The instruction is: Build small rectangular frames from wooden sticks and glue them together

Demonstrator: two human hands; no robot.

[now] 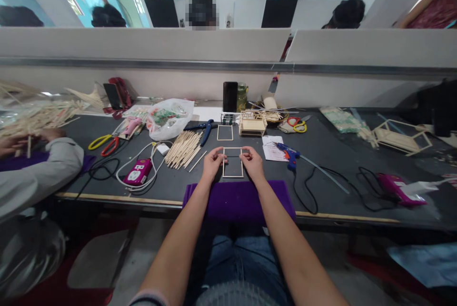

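Observation:
Between my hands is a small rectangular frame of thin wooden sticks (233, 176). My left hand (213, 163) pinches its left side near the top, and my right hand (252, 162) grips the right side at about the same height. Just beyond it lies a second stick frame (225, 140) on the dark tabletop. A heap of loose wooden sticks (183, 150) is spread to the left of my left hand. To the right of my right hand rest a blue glue gun (291, 154) with a long glue stick and a white paper (272, 149). A folded purple cloth (239, 199) lies under my wrists.
Behind the frames stand a phone (230, 96), a jar (242, 96) and a small stick-built model (253, 124). Blue pliers (207, 131), a plastic bag (169, 118) and a magenta power strip (138, 172) with cables are on the left. A co-worker's sleeve (60, 165) reaches in at far left.

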